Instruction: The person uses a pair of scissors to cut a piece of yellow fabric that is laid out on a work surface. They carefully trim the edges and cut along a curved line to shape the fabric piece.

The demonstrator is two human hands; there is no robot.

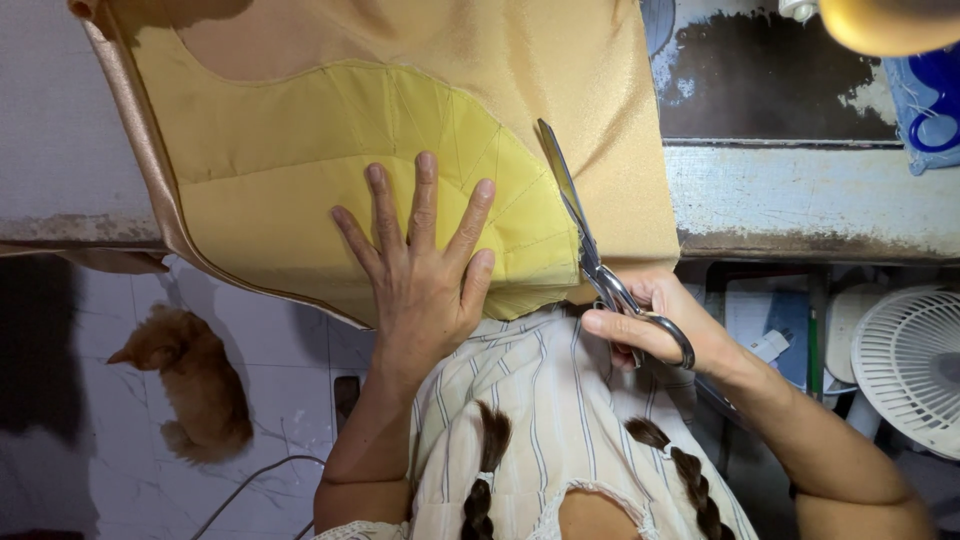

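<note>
Left hand point(420, 265) lies flat, palm down, fingers point(427, 195) spread apart, pressing on the yellow panel point(330, 170) of the fabric, holding nothing. Right hand point(665, 320) is closed on the steel scissors point(590, 240), thumb and fingers through the loops at the near end, blades pointing far and slightly left. Blades look nearly together, running along the curved right edge of the yellow panel where it meets the golden fabric point(600, 80). Yellow panel: matte, bright yellow, rounded fan shape, stitched seam lines radiating across it and a stitched line following the curve. Golden fabric under it: shinier, tan-gold, wider than the panel, covers the middle of the worktop point(800, 200); its left edge is folded over with a satin sheen, and the near edge hangs over the worktop toward the person. A paler tan curved area shows at the far left of the cloth. Worktop surface is worn, pale blue paint chipped, a dark bare patch at the far right. Orange cat point(195, 375) sits on the white tiled floor point(120, 470), near left, well apart from the hands. White fan point(910, 360) at near right, below worktop level.
</note>
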